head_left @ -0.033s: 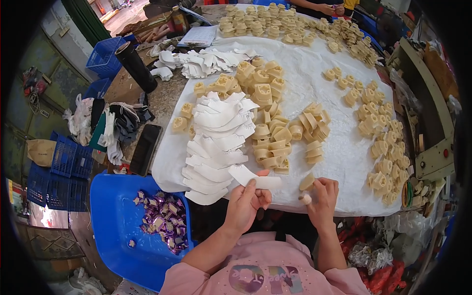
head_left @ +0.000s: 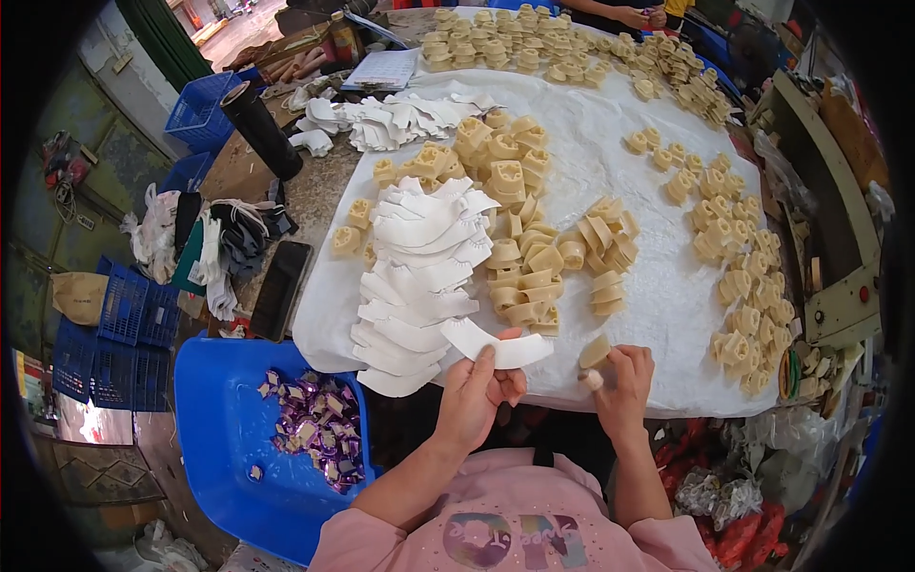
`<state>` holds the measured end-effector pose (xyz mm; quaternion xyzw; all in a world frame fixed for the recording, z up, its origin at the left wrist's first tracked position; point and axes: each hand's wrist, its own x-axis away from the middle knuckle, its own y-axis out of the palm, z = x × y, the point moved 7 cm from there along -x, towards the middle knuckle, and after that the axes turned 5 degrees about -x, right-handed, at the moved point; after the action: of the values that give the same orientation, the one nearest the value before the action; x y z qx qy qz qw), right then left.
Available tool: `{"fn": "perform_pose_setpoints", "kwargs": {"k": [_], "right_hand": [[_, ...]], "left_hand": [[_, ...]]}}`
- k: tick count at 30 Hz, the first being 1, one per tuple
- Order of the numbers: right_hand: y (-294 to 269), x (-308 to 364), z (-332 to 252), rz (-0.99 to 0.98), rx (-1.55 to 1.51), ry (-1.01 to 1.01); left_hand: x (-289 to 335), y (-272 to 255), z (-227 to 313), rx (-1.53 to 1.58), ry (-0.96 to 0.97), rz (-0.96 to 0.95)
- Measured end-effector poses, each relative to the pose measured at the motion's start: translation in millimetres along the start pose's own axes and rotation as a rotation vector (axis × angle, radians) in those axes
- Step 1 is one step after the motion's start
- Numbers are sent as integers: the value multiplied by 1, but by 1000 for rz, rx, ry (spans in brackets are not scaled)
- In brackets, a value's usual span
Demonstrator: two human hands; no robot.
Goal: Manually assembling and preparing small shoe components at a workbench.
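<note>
My left hand (head_left: 474, 389) pinches a curved white strip (head_left: 498, 347) between thumb and fingers, just above the table's near edge. A little to the right, my right hand (head_left: 624, 383) is closed with a small beige moulded piece (head_left: 595, 352) at its fingertips; part of that piece is hidden by the fingers. Left of my hands lies an overlapping stack of similar white pieces (head_left: 419, 276), with fine notches along some edges. Beyond my hands are a cluster of beige moulded pieces (head_left: 524, 276) and a short row of them (head_left: 608, 292).
White sheeting (head_left: 658, 334) covers the table. More beige pieces (head_left: 748, 276) line its right side and far end. At lower left stands a blue tub (head_left: 214, 448) holding purple shiny pieces (head_left: 319, 424). A black cylinder (head_left: 260, 131) stands at left; another person's hands (head_left: 640, 18) show at the far end.
Both hands stay in nearly the same places. The white strip's right end, blurred before, now shows sharply and tilts slightly upward.
</note>
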<state>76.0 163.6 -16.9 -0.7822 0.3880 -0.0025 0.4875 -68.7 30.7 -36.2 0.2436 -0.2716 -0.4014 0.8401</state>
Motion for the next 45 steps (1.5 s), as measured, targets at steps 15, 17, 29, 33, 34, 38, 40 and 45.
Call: {"fn": "perform_pose_setpoints", "kwargs": {"k": [15, 17, 29, 33, 34, 38, 40, 45], "right_hand": [[3, -11, 1, -20, -130, -49], [3, -7, 8, -75, -270, 40], [-23, -29, -84, 203, -736, -349], [-27, -24, -91, 284, -696, -490], [-26, -25, -90, 285, -696, -490], [-22, -25, -86, 305, -698, -506], [-24, -25, -85, 319, -712, -499], [-25, -24, -83, 289, -746, -492]], "left_hand": [[-2, -9, 13, -205, 131, 107], [-3, -6, 10, -207, 131, 78], [9, 38, 12, -64, 106, -47], [15, 41, 16, -42, 145, -86], [17, 41, 16, -21, 127, -95], [16, 43, 14, -66, 111, -103], [18, 44, 14, -86, 120, -114], [18, 48, 14, -118, 110, -126]]}}
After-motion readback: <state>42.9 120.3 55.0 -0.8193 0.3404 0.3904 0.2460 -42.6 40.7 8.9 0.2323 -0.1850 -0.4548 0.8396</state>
